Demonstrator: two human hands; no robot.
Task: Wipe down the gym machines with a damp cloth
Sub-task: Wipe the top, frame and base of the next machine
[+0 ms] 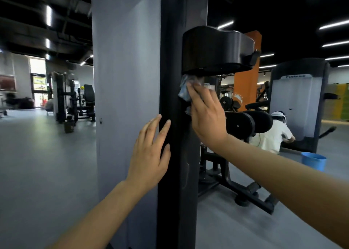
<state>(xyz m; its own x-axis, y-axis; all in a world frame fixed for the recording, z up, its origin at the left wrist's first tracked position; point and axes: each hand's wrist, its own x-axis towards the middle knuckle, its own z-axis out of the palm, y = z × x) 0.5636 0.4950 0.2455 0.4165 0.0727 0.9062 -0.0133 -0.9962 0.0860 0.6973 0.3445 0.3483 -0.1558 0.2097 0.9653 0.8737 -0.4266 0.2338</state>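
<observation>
The right hand (pixel 205 116), fingers extended, presses the blue-grey cloth (pixel 183 90) flat against the right edge of the machine's black upright (pixel 176 173), directly beneath the black housing (pixel 217 50), while the left hand (pixel 151 156), fingers straight and spread, rests on the upright's left edge.

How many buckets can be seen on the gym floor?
2. A blue bucket stands on the right, near the crouching person; a dark bucket stands far left by the black machines. The column may hide others.
</observation>
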